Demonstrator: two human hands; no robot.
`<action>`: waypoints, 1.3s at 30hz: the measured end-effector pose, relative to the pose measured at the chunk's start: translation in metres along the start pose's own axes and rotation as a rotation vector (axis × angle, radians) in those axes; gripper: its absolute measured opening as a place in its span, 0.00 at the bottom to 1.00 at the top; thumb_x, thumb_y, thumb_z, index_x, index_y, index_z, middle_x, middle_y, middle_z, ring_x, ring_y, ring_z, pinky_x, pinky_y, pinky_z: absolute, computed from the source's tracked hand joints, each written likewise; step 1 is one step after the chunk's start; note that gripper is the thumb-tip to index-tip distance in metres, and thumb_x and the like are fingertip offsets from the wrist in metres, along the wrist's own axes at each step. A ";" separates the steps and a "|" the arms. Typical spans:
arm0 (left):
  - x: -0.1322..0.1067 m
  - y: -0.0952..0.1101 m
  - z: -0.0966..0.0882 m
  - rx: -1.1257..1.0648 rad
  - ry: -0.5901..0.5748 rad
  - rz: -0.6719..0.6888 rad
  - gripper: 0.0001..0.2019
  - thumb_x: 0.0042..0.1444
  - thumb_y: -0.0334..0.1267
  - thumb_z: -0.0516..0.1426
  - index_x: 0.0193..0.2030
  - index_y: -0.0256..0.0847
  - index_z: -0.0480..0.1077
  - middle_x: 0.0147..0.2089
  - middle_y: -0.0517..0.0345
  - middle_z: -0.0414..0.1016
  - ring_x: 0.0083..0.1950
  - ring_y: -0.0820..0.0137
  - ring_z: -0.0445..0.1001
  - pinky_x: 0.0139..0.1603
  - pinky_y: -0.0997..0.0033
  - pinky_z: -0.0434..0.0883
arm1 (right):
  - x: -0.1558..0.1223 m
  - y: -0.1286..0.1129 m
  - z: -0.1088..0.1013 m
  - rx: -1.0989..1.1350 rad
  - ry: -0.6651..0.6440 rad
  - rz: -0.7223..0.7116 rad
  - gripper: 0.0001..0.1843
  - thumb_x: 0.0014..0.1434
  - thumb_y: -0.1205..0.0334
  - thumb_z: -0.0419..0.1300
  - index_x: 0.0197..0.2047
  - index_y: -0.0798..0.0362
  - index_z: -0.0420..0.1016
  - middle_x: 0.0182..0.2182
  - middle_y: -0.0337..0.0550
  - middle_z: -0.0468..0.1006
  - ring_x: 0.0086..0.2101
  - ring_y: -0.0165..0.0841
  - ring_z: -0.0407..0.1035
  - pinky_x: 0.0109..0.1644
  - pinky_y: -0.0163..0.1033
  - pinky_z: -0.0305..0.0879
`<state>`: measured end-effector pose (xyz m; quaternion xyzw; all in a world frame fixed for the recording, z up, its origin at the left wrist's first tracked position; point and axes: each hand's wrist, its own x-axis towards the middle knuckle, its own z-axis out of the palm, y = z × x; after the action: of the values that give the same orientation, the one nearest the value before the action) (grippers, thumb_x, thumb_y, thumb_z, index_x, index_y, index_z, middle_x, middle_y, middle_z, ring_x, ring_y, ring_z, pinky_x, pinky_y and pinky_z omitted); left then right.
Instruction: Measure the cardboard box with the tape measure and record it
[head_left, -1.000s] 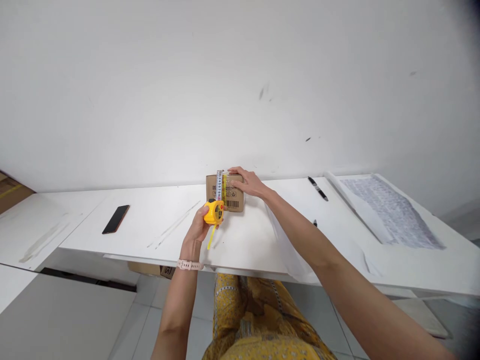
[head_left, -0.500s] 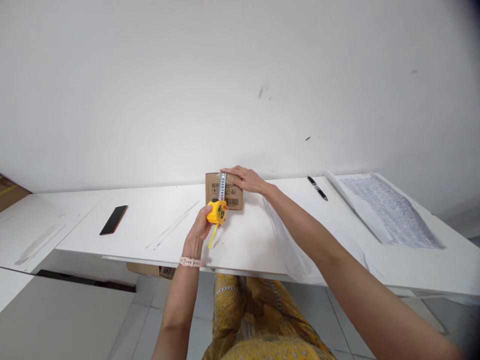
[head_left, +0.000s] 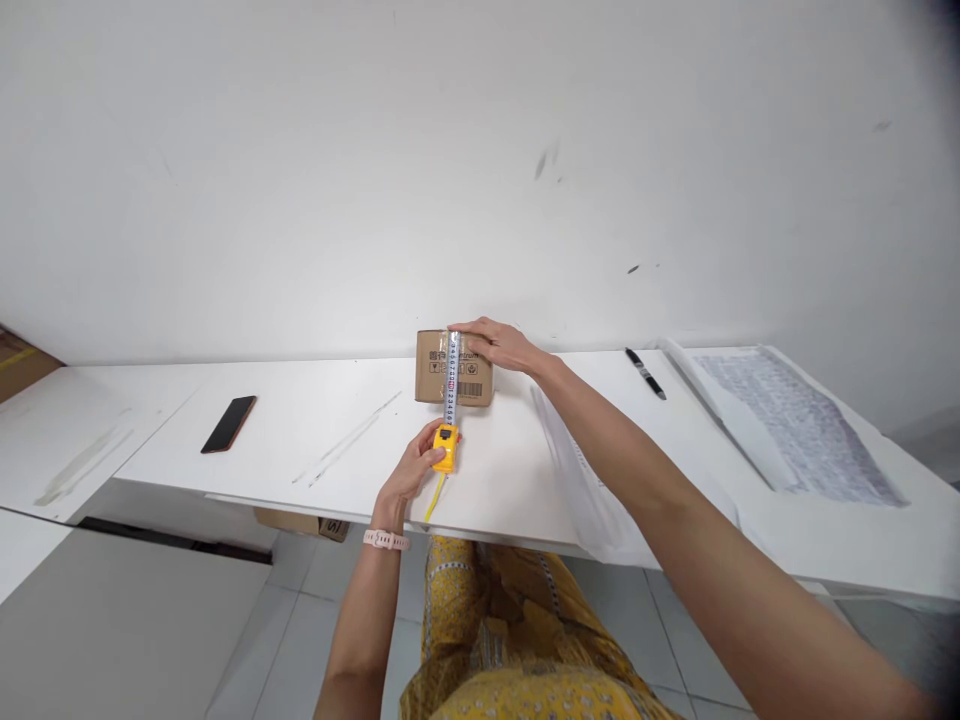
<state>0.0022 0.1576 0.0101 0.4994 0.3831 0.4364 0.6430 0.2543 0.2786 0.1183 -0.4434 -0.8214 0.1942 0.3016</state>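
A small brown cardboard box [head_left: 430, 385] with black print and a barcode stands on the white table close to the wall. Down its front face runs the pulled-out blade [head_left: 451, 372] of a tape measure. The yellow case of the tape measure [head_left: 445, 449] sits in my left hand [head_left: 412, 468], thumb on top, just in front of the box; its yellow strap hangs down. My right hand [head_left: 499, 343] reaches over the box's upper right edge, fingertips pressing the blade's end there and thumb against the front face.
A black phone [head_left: 229, 424] lies to the left on the white table [head_left: 495, 490]. On the right are a black pen [head_left: 646, 374] and handwritten sheets [head_left: 802, 425]. Another paper [head_left: 577, 480] lies under my right forearm. The wall [head_left: 375, 200] rises behind the table.
My left hand has drawn the tape case towards me and turned it, so more blade shows, reaching past the box's lower edge. My right hand stays at the box's top.
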 end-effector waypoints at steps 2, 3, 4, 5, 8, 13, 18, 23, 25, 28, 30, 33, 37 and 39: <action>0.002 -0.003 -0.003 -0.014 -0.016 0.000 0.38 0.41 0.48 0.73 0.59 0.40 0.71 0.52 0.47 0.80 0.54 0.54 0.75 0.52 0.63 0.69 | 0.000 0.000 -0.001 0.013 0.002 0.011 0.24 0.69 0.55 0.48 0.66 0.35 0.68 0.57 0.42 0.74 0.53 0.43 0.71 0.61 0.56 0.66; 0.003 -0.003 -0.004 -0.021 -0.024 0.002 0.38 0.40 0.47 0.73 0.59 0.40 0.71 0.52 0.47 0.80 0.55 0.55 0.75 0.53 0.63 0.68 | -0.001 -0.001 -0.001 0.019 0.003 0.015 0.24 0.69 0.55 0.48 0.66 0.36 0.68 0.57 0.42 0.74 0.54 0.43 0.71 0.61 0.56 0.66; 0.004 -0.004 -0.005 -0.028 -0.030 0.006 0.37 0.40 0.47 0.73 0.59 0.40 0.72 0.52 0.47 0.80 0.54 0.55 0.75 0.53 0.63 0.68 | -0.001 -0.001 -0.001 0.023 0.005 0.017 0.24 0.69 0.55 0.48 0.66 0.36 0.68 0.56 0.42 0.74 0.54 0.43 0.70 0.61 0.56 0.66; 0.005 -0.004 -0.005 -0.036 -0.033 0.010 0.37 0.40 0.47 0.73 0.58 0.40 0.72 0.51 0.47 0.80 0.54 0.56 0.75 0.53 0.64 0.68 | -0.001 -0.001 -0.001 0.025 0.007 0.017 0.24 0.69 0.55 0.48 0.66 0.36 0.68 0.56 0.42 0.74 0.54 0.43 0.70 0.61 0.56 0.66; 0.005 -0.005 -0.005 -0.064 -0.025 0.026 0.35 0.41 0.48 0.74 0.57 0.39 0.73 0.50 0.47 0.80 0.52 0.58 0.76 0.51 0.65 0.69 | -0.002 -0.001 -0.001 0.022 0.015 0.009 0.24 0.68 0.56 0.48 0.65 0.36 0.69 0.55 0.43 0.74 0.52 0.43 0.71 0.60 0.56 0.67; 0.004 -0.007 -0.003 -0.111 -0.023 0.023 0.35 0.39 0.48 0.74 0.55 0.39 0.74 0.49 0.47 0.81 0.49 0.59 0.77 0.48 0.67 0.69 | -0.003 0.000 0.002 0.022 0.022 -0.004 0.24 0.69 0.56 0.48 0.65 0.35 0.69 0.54 0.43 0.75 0.52 0.43 0.71 0.60 0.56 0.67; 0.004 -0.008 -0.003 -0.127 -0.008 -0.004 0.35 0.39 0.47 0.74 0.55 0.38 0.74 0.48 0.48 0.81 0.45 0.64 0.77 0.45 0.70 0.70 | -0.004 -0.002 0.002 0.019 0.010 0.006 0.24 0.69 0.55 0.47 0.65 0.35 0.69 0.55 0.43 0.74 0.52 0.44 0.71 0.60 0.57 0.65; 0.001 -0.009 -0.002 -0.110 0.025 -0.023 0.35 0.40 0.48 0.73 0.55 0.37 0.73 0.46 0.50 0.79 0.40 0.68 0.75 0.38 0.73 0.70 | -0.008 -0.009 0.002 0.011 0.005 0.007 0.24 0.69 0.55 0.47 0.65 0.35 0.69 0.54 0.44 0.74 0.52 0.44 0.71 0.60 0.58 0.65; 0.000 -0.007 0.001 -0.106 0.023 -0.028 0.34 0.41 0.47 0.72 0.55 0.37 0.72 0.45 0.51 0.79 0.37 0.69 0.75 0.34 0.74 0.70 | -0.010 -0.010 0.003 -0.002 -0.003 0.004 0.24 0.69 0.55 0.47 0.65 0.36 0.69 0.55 0.44 0.74 0.52 0.44 0.71 0.59 0.57 0.65; -0.004 -0.004 0.008 -0.107 0.008 -0.034 0.32 0.42 0.49 0.70 0.53 0.38 0.72 0.42 0.52 0.78 0.31 0.70 0.73 0.27 0.75 0.69 | -0.012 -0.009 0.004 -0.048 0.004 -0.010 0.26 0.69 0.54 0.46 0.68 0.37 0.65 0.57 0.46 0.73 0.53 0.45 0.70 0.58 0.58 0.65; -0.012 -0.002 0.013 -0.117 0.000 -0.040 0.31 0.42 0.51 0.69 0.52 0.38 0.72 0.41 0.52 0.79 0.29 0.71 0.72 0.24 0.75 0.68 | -0.015 -0.008 0.006 -0.082 0.027 -0.024 0.29 0.69 0.53 0.46 0.72 0.38 0.58 0.59 0.46 0.73 0.55 0.46 0.69 0.59 0.59 0.64; -0.037 0.002 0.018 -0.156 0.015 -0.052 0.32 0.42 0.54 0.68 0.52 0.39 0.71 0.43 0.50 0.79 0.29 0.68 0.73 0.21 0.73 0.69 | -0.025 -0.011 0.014 -0.116 0.045 -0.053 0.29 0.68 0.54 0.47 0.72 0.41 0.58 0.61 0.48 0.72 0.58 0.47 0.66 0.61 0.59 0.62; -0.090 0.008 0.018 -0.182 0.075 -0.047 0.36 0.40 0.57 0.69 0.55 0.42 0.71 0.47 0.49 0.80 0.32 0.64 0.76 0.23 0.71 0.72 | -0.055 -0.027 0.038 -0.201 0.041 -0.148 0.25 0.67 0.58 0.50 0.66 0.46 0.67 0.64 0.50 0.69 0.63 0.47 0.60 0.64 0.60 0.57; -0.115 0.012 0.017 -0.174 0.089 -0.026 0.38 0.38 0.58 0.70 0.55 0.43 0.73 0.48 0.48 0.79 0.34 0.64 0.77 0.27 0.70 0.74 | -0.075 -0.036 0.053 -0.230 0.030 -0.197 0.24 0.66 0.62 0.51 0.64 0.49 0.69 0.65 0.51 0.68 0.65 0.47 0.58 0.68 0.60 0.52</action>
<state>-0.0218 0.0449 0.0317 0.4169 0.3785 0.4812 0.6719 0.2288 0.1936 0.0753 -0.3952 -0.8731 0.0617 0.2787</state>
